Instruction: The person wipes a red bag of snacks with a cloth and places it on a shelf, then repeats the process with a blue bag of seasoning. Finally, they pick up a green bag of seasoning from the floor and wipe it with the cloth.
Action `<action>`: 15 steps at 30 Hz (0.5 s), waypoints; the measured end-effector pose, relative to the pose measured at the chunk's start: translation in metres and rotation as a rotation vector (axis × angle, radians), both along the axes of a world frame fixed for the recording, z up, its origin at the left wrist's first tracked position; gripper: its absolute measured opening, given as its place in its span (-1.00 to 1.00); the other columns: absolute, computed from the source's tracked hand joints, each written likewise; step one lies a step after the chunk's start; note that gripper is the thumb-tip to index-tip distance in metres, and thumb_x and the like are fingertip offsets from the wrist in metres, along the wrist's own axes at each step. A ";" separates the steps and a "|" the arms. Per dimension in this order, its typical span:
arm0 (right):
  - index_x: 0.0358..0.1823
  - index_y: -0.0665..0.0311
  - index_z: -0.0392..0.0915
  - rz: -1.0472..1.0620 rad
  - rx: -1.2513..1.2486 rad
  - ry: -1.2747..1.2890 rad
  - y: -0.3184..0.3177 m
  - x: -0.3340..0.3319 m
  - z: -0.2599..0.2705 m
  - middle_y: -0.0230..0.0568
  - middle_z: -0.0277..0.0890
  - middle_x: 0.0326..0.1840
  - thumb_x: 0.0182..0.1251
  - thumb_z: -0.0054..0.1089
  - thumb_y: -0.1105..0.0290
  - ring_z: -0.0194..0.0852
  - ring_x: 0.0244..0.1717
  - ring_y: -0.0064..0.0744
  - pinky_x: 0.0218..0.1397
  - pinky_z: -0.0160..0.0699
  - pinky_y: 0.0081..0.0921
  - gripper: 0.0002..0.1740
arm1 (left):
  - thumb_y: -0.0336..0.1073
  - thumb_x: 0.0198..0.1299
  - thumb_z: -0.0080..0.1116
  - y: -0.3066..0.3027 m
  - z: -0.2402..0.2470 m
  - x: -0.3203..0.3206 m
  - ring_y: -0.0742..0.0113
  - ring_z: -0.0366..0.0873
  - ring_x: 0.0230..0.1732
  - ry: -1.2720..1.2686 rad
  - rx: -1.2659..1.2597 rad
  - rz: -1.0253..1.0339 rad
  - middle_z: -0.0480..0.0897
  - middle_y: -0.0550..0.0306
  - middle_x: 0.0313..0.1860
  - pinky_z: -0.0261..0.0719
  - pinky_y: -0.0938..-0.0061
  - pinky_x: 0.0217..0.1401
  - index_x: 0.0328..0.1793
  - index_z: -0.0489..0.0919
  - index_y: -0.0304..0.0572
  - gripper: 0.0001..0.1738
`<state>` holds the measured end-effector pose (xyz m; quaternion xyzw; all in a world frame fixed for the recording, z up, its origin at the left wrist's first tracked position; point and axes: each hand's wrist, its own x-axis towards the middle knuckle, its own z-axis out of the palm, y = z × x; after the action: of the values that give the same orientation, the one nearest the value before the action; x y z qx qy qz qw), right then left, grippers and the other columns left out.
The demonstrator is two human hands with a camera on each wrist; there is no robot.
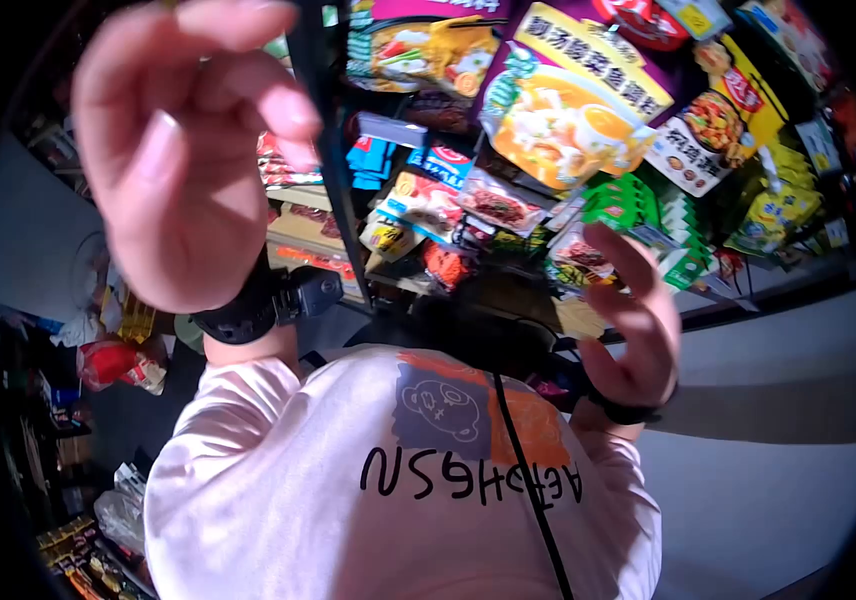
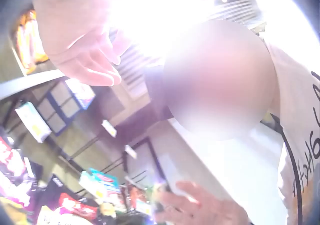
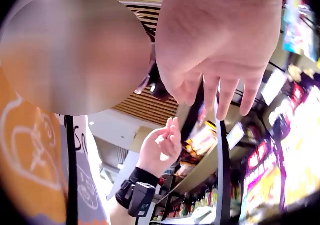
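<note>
My left hand (image 1: 188,150) is raised in front of the shelves, fingers bent loosely and holding nothing. A strap with a small black camera (image 1: 303,292) circles that wrist. Lower on the other side, my right hand (image 1: 638,330) has its fingers loosely curled, with nothing between them. In the right wrist view its fingers (image 3: 227,97) hang down, slightly spread. Nearest to this hand are green packets (image 1: 628,205) on the rack. Above them hangs a large purple and yellow seasoning packet (image 1: 578,110) with a soup bowl picture. Neither hand touches any goods.
Rows of food packets fill the rack, among them a yellow and white packet (image 1: 708,140) and a red and white packet (image 1: 423,200). A dark upright post (image 1: 343,215) divides the shelving. A red bag (image 1: 113,362) lies at the left. A black cable (image 1: 533,480) runs down the shirt.
</note>
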<state>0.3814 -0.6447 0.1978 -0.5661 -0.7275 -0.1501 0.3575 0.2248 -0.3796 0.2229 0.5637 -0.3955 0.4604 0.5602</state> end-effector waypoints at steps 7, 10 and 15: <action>0.11 0.37 0.44 -0.211 -0.381 0.742 0.094 0.046 -0.165 -0.07 0.53 0.03 0.33 0.02 0.50 0.51 0.04 -0.29 0.07 0.43 -0.49 -0.68 | -0.32 0.35 -0.14 0.058 -0.096 0.011 0.40 0.54 -0.29 0.832 -0.202 0.333 0.61 0.00 -0.18 0.53 0.56 -0.26 0.06 0.43 -0.28 -0.74; 0.10 0.37 0.44 -0.278 -0.455 0.863 0.114 0.057 -0.235 -0.11 0.54 -0.03 0.38 -0.01 0.48 0.50 -0.05 -0.38 0.03 0.44 -0.50 -0.70 | -0.38 0.32 -0.10 0.067 -0.197 0.054 0.53 0.52 -0.25 1.200 -0.188 0.100 0.60 0.18 -0.14 0.48 0.64 -0.19 0.04 0.47 -0.24 -0.77; 0.03 0.36 0.48 -0.290 -0.404 0.905 0.127 0.053 -0.288 -0.13 0.56 -0.06 0.39 -0.02 0.45 0.51 -0.04 -0.36 0.04 0.43 -0.53 -0.75 | -0.31 0.13 0.13 0.076 -0.321 0.113 -0.03 0.55 -0.07 1.103 0.211 0.759 0.56 -0.18 -0.08 0.51 0.27 0.03 0.14 0.40 -0.41 -0.53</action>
<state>0.4340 -0.5177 -0.0901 -0.7271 -0.4283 0.2054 0.4956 0.3378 -0.3038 -0.0977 0.8677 0.1309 0.2291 0.4213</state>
